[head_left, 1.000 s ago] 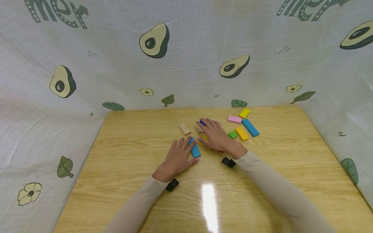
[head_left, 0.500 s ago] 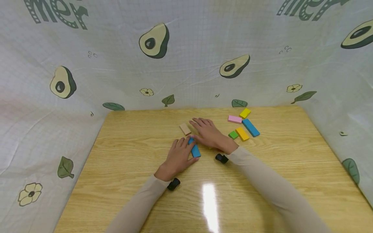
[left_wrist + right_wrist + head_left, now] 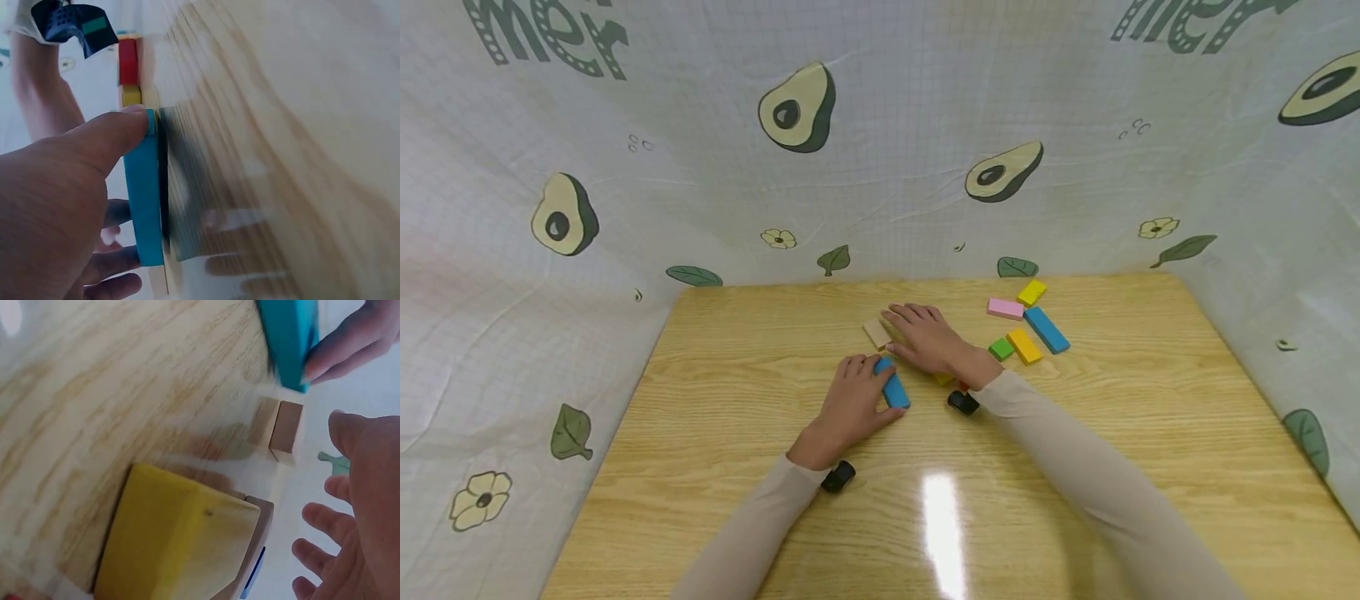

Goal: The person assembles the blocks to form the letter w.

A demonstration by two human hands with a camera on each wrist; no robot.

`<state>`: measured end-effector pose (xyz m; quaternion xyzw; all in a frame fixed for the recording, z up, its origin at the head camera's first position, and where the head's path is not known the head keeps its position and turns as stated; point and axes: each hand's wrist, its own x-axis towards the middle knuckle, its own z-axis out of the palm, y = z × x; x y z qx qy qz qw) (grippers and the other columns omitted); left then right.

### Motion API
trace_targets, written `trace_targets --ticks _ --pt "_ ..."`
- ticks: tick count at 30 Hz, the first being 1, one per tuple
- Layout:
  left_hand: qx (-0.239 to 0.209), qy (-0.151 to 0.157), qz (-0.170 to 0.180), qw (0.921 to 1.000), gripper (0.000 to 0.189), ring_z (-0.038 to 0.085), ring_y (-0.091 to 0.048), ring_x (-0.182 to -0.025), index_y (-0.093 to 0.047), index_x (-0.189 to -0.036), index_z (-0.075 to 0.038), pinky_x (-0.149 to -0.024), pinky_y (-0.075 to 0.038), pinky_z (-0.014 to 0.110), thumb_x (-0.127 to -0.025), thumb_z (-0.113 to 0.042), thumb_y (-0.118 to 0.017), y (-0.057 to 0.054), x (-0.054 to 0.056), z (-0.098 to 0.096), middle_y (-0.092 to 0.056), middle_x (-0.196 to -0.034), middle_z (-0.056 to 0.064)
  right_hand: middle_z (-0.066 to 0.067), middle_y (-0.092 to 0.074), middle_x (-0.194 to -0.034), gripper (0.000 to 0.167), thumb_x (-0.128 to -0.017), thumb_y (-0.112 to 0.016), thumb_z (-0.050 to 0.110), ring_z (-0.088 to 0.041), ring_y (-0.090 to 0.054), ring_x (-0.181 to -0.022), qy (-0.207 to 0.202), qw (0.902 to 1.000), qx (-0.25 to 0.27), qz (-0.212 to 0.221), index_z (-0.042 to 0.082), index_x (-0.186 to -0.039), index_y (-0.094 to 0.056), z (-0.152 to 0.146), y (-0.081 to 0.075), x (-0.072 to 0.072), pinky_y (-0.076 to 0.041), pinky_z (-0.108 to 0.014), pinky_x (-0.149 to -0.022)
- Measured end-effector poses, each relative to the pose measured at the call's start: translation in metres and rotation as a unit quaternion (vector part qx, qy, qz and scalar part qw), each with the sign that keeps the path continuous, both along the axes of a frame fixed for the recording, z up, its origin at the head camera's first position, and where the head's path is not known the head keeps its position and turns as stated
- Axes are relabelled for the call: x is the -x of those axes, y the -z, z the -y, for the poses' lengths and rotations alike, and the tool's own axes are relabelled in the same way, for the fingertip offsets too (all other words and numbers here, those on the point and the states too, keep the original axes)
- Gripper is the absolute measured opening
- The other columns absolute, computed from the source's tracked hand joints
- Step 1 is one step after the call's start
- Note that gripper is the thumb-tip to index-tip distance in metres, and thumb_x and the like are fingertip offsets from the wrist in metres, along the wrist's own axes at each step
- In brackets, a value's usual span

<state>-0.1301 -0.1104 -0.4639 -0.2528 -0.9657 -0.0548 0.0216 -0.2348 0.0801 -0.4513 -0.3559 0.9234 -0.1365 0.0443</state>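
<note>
My left hand (image 3: pixel 852 395) pinches a long light-blue block (image 3: pixel 892 387) between thumb and fingers near the middle of the table. In the left wrist view, a dark gap runs between this blue block (image 3: pixel 144 200) and the tabletop, with the thumb at one end. Just beyond lies a plain wooden block (image 3: pixel 876 333). My right hand (image 3: pixel 928 340) hovers beside it, fingers spread and holding nothing. Under the right hand, a yellow block (image 3: pixel 156 537) shows in the right wrist view, with another wooden block (image 3: pixel 261 519) and a dark-blue piece (image 3: pixel 253 572) behind it.
To the right lie a green block (image 3: pixel 1001 348), an orange block (image 3: pixel 1024 346), a second light-blue block (image 3: pixel 1047 330), a pink block (image 3: pixel 1005 308) and a yellow block (image 3: pixel 1032 292). A red block (image 3: pixel 128 61) sits near the right wrist. Patterned cloth (image 3: pixel 895 200) hangs behind the table.
My right hand has moved left, from over the dark-blue and wooden pieces toward the plain block. My left hand has shifted the light-blue block slightly left.
</note>
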Motion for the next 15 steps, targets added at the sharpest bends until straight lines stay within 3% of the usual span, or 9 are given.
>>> trace_targets --ticks 6,15 --pt "-0.012 -0.019 0.005 0.9997 0.074 0.040 -0.047 -0.138 -0.060 -0.150 -0.009 -0.120 -0.033 0.055 -0.095 -0.057 -0.075 -0.001 -0.006 0.023 -0.053 -0.152 0.020 -0.016 -0.035 -0.170 0.065 -0.111 -0.057 0.036 -0.041 -0.031 -0.156 -0.003 1.0000 -0.004 0.003 0.007 -0.165 -0.036 0.003 0.000 0.003 -0.023 -0.059 -0.126" --pt "-0.051 -0.053 0.008 0.9973 0.073 0.043 -0.046 -0.138 -0.060 -0.150 -0.007 -0.120 -0.031 0.060 -0.094 -0.051 -0.079 0.000 -0.013 0.074 -0.051 -0.153 0.022 -0.017 -0.037 -0.169 0.065 -0.110 -0.059 0.035 -0.039 -0.034 -0.155 -0.028 0.9995 -0.012 -0.003 0.006 -0.164 -0.038 0.009 -0.002 0.006 -0.025 -0.058 -0.125"
